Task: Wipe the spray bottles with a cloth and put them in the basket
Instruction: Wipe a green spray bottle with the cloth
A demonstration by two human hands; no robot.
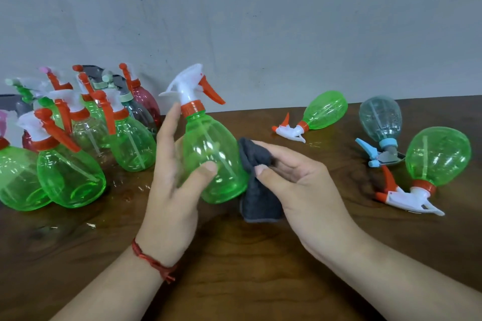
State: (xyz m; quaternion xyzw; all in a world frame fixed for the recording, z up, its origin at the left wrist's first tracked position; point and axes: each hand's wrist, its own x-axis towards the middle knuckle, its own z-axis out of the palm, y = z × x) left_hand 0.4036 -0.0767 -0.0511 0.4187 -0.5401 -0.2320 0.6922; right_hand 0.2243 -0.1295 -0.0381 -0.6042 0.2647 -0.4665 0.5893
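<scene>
Your left hand [172,190] holds green bottle [208,148] upright, mid-table: thumb on front, fingers behind, forefinger up beside orange collar. Your right hand [297,185] pins dark grey cloth [257,198] under thumb. Cloth is pressed to bottle's right side, lower end hanging loose. Crowd of bottles [78,138] stands at your left on brown table [234,268], near wall. Three lie at your right: far green bottle [324,109], blue-capped bottle [380,118], near green bottle [438,155].
</scene>
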